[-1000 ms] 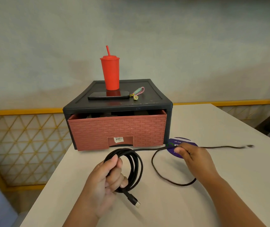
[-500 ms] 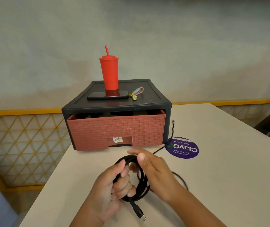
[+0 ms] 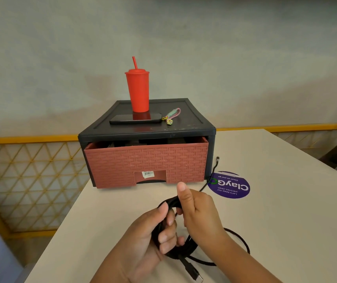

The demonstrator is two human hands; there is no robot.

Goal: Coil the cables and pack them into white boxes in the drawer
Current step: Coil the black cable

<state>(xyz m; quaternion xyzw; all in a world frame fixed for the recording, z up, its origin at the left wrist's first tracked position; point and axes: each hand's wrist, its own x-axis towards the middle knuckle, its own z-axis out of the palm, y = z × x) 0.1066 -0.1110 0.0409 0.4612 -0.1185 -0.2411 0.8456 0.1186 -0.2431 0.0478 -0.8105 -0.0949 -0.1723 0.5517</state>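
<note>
Head view. The left hand holds the partly wound black cable upright above the desk, its grip clenched round the stacked loops, with a USB plug hanging below the coil. The right hand sits just beside it, fingers curled round the top of the coil and thumb raised, so both grips are grasping the same cable. The unwound tail lies to the right of the grips. It curves on the desk under the right forearm, then runs away from the person to the far plug, which lies beside the right front corner of the black cabinet. The right hand is therefore judged the nearer one for drawing in the slack. The red woven-pattern drawer lies straight ahead, pulled out only slightly, and no white boxes can be seen in it. A barcode label at its handle recess is too small to read. The purple sticker, upside down to the viewer, reads "ClayGo", "Clean as you go" and "Let's keep our pantries clean".
</note>
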